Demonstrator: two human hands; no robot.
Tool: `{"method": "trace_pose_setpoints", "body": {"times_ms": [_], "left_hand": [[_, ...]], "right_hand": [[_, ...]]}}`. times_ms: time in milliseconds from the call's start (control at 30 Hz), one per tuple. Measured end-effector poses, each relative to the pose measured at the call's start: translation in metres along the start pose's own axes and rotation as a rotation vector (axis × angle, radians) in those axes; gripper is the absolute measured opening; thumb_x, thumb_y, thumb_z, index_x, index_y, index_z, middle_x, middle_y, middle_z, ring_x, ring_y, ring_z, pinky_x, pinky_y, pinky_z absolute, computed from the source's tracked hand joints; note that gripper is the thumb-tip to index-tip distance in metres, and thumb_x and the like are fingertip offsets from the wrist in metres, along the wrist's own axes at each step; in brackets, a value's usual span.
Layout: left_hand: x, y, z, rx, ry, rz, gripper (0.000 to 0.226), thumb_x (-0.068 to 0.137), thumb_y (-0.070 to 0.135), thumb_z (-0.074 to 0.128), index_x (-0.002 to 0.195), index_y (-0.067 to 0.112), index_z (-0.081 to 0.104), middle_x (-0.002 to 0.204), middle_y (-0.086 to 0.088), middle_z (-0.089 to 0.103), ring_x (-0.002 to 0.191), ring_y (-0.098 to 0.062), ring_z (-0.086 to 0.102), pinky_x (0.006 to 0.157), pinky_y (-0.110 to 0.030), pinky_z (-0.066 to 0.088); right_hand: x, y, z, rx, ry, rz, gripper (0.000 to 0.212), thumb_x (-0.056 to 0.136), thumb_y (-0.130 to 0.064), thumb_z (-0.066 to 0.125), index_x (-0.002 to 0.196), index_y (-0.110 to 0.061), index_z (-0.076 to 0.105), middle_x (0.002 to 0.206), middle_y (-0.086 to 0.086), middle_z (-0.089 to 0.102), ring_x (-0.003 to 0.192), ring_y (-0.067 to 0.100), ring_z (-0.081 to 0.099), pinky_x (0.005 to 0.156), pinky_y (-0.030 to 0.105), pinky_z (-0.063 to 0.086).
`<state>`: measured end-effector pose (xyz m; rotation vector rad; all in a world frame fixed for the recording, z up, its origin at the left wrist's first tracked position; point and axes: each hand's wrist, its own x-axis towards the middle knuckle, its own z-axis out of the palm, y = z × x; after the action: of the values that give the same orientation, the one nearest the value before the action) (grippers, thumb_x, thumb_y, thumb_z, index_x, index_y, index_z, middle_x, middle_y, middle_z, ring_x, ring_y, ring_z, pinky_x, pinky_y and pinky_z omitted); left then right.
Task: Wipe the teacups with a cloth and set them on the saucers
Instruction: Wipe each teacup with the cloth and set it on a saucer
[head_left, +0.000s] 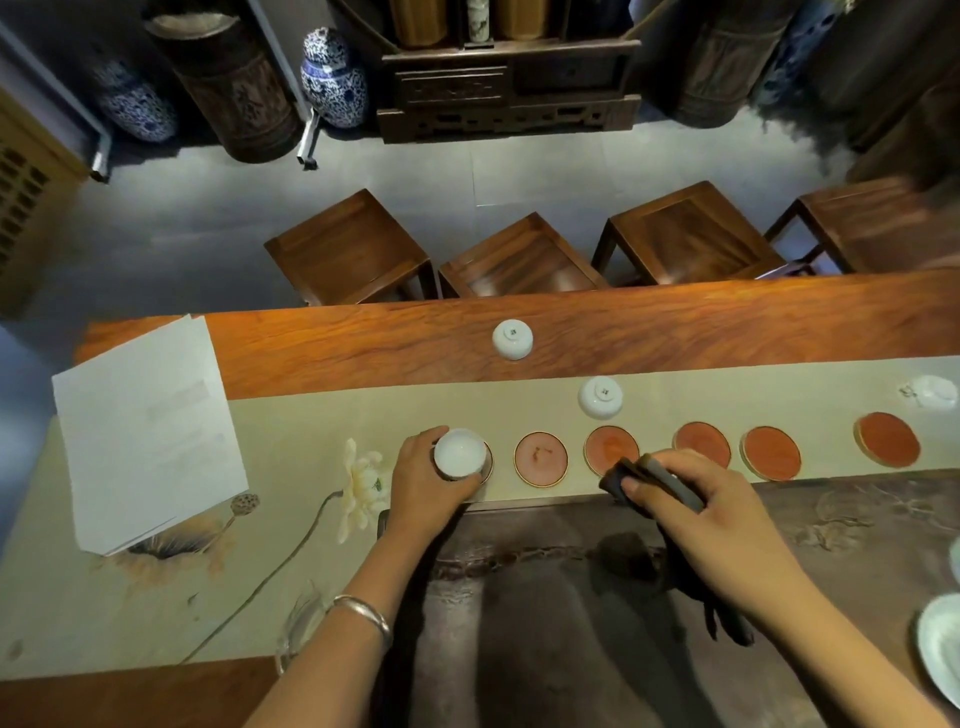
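My left hand (426, 486) grips a white teacup (458, 453), mouth up, right over the leftmost saucer (488, 464), which it mostly hides. My right hand (711, 506) holds a dark cloth (654, 486) bunched in its fingers, above the near edge of the table runner. A row of round reddish saucers runs to the right: one (540, 458), another (609, 447) partly behind the cloth, then several more. Two white teacups stand upside down farther back, one (600, 397) on the runner and one (512, 339) on the bare wood.
White papers (145, 436) lie at the left on the beige runner (291, 426). A dark stone tea tray (545, 623) lies under my arms. A white dish (940, 649) shows at the right edge, a crumpled white thing (932, 392) at far right. Wooden stools (519, 260) stand beyond the table.
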<state>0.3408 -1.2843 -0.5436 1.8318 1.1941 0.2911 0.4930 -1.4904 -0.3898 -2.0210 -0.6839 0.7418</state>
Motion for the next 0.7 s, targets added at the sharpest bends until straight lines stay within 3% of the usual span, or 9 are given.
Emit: {"method": "trace_pose_setpoints", "body": {"times_ms": [100,300,367,467,567,700], "left_hand": [[0.004,-0.006,0.003,0.008,0.001,0.018,0.066,0.057,0.031,0.089,0.114,0.025,0.056,0.108,0.009,0.051,0.102,-0.015,0.055,0.083,-0.030,0.048],[0.007,-0.017,0.010,0.043,-0.007,0.015,0.069,0.053,0.026,0.090,0.108,0.031,0.049,0.108,0.009,0.048,0.099,-0.014,0.052,0.078,-0.024,0.042],[0.007,-0.020,0.012,0.057,-0.003,0.019,0.069,0.052,0.027,0.089,0.108,0.031,0.048,0.106,0.010,0.048,0.096,-0.011,0.050,0.073,-0.016,0.038],[0.008,-0.020,0.014,0.092,0.002,0.019,0.069,0.050,0.031,0.088,0.107,0.030,0.049,0.103,0.011,0.048,0.091,-0.008,0.046,0.067,-0.007,0.031],[0.007,-0.020,0.016,0.111,0.004,0.025,0.072,0.049,0.032,0.089,0.109,0.028,0.049,0.103,0.011,0.046,0.092,-0.010,0.047,0.067,-0.017,0.036],[0.010,-0.019,0.015,0.162,-0.020,0.037,0.077,0.050,0.038,0.089,0.114,0.024,0.049,0.107,0.007,0.049,0.102,-0.019,0.052,0.076,-0.026,0.041]], "right_hand": [[0.005,-0.001,0.002,0.004,0.005,-0.011,0.013,0.086,-0.020,0.065,0.073,-0.021,0.067,0.073,0.001,0.059,0.071,0.011,0.054,0.064,0.032,0.038],[0.006,-0.001,0.004,0.043,0.027,-0.021,0.019,0.085,-0.016,0.065,0.071,-0.028,0.066,0.072,-0.005,0.059,0.068,0.008,0.054,0.062,0.020,0.037],[0.004,0.000,0.004,0.047,0.027,-0.020,0.020,0.085,-0.013,0.065,0.071,-0.028,0.066,0.071,-0.007,0.058,0.068,0.007,0.054,0.061,0.016,0.036],[0.004,0.001,0.004,0.056,0.026,-0.004,0.020,0.086,-0.011,0.066,0.072,-0.025,0.067,0.071,-0.008,0.058,0.067,0.006,0.054,0.061,0.020,0.036],[0.004,0.000,0.005,0.052,0.028,-0.019,0.024,0.085,-0.009,0.066,0.069,-0.026,0.065,0.069,-0.013,0.058,0.064,0.002,0.053,0.058,0.008,0.035],[0.005,0.000,0.005,0.059,0.030,-0.021,0.023,0.084,-0.008,0.067,0.069,-0.025,0.066,0.070,-0.013,0.057,0.065,0.002,0.053,0.057,0.006,0.034]]}}
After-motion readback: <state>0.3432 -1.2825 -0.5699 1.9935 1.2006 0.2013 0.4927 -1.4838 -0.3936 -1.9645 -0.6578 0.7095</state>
